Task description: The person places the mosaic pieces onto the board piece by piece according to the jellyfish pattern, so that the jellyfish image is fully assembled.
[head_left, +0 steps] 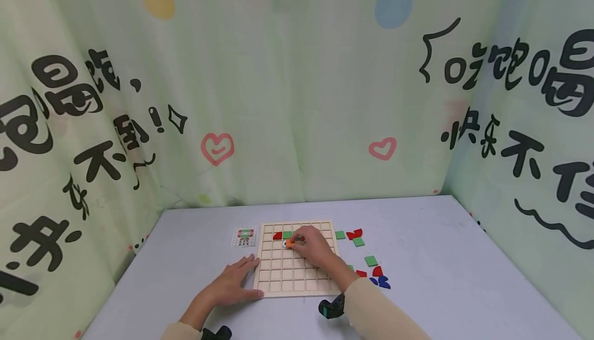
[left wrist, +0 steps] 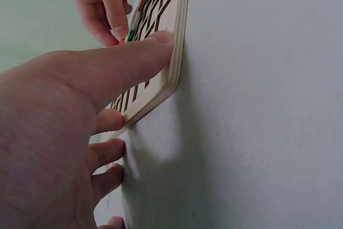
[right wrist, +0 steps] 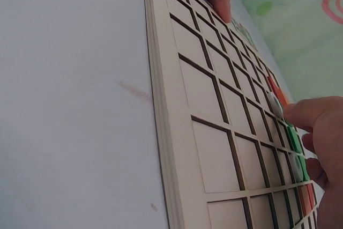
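Note:
A square wooden grid board [head_left: 275, 272] lies on the table. My left hand [head_left: 234, 280] rests at its near left corner, thumb on the frame and fingers spread along the left side. Over the upper rows, my right hand [head_left: 313, 247] pinches an orange tile [head_left: 289, 244] with a white, eye-like end at the left. A red piece [head_left: 277, 236] and a green square tile [head_left: 287, 235] sit in the row just above, partly covered by the right fingers farther along. In the right wrist view, the right thumb [right wrist: 300, 112] meets a white rounded part [right wrist: 275, 103].
Left of the board lies a small pattern card [head_left: 244, 236] with a red and green figure. Loose pieces are scattered on the right: green squares [head_left: 370, 261], red pieces [head_left: 356, 234] and blue pieces [head_left: 384, 281]. A printed curtain [head_left: 297, 97] surrounds the table.

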Demonstrator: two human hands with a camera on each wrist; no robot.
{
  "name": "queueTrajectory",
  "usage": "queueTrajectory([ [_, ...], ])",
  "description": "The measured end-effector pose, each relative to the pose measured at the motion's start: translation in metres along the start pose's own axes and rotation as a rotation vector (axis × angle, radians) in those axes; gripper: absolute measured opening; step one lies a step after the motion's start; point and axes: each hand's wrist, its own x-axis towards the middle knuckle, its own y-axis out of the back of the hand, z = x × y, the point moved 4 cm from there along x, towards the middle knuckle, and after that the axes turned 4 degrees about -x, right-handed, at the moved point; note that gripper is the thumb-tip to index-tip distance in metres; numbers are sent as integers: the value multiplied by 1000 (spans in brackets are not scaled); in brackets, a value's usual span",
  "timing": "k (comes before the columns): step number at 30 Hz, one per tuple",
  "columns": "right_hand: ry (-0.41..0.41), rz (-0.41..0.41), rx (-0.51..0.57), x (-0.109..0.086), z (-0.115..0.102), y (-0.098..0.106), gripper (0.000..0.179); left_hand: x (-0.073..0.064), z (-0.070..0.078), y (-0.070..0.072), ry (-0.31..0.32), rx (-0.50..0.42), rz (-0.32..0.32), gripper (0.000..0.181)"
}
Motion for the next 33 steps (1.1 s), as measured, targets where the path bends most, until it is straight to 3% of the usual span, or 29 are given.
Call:
queueTrajectory([
  [11, 21, -11, -19, 9, -9, -7, 4, -4, 3, 3, 2, -7, 5, 85],
  [18, -35, -47, 6, 14, -12, -14, 7, -4, 1, 2, -7, -4, 9, 85],
  [33, -28, -31, -35, 18, -12, -26, 3, -1, -1, -1, -19, -7, 8, 86],
])
